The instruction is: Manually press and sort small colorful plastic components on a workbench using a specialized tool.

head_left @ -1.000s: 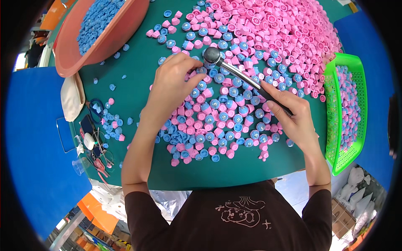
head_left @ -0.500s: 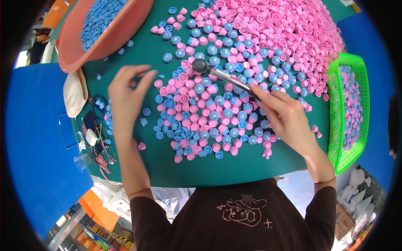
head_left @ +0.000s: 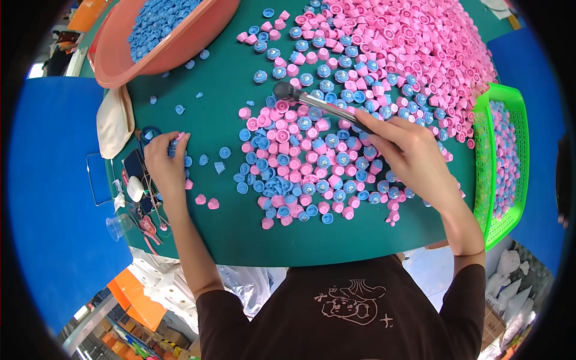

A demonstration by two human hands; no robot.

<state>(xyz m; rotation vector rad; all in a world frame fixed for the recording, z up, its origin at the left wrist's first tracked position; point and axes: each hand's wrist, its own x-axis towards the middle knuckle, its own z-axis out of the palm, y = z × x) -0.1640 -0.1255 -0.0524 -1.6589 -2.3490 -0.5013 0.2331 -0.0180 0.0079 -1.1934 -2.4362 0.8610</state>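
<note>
My right hand (head_left: 414, 157) is closed round the dark grip of a hammer (head_left: 327, 107) with a silver shaft. Its dark round head hangs over the upper edge of a loose group of small pink cups (head_left: 282, 135) and blue caps (head_left: 273, 185). Several are joined into blue-topped pieces (head_left: 342, 158), with pale centres. At the left of the table my left hand (head_left: 167, 165) is closed, thumb and fingers together at small blue and pink bits. What lies between those fingertips is too small to make out.
An orange-pink basin (head_left: 108, 66) of blue caps stands far left, a large heap of pink cups (head_left: 414, 42) far right. A green basket (head_left: 481, 204) with mixed pieces is at the right edge. Scissors (head_left: 149, 231), a phone (head_left: 133, 161) and cables lie left, below a cream pouch (head_left: 114, 123).
My left hand has moved left and down, away from the cups, to the small pieces at the table's left, and its fingers have closed. The right hand still holds the hammer in nearly the same place.
</note>
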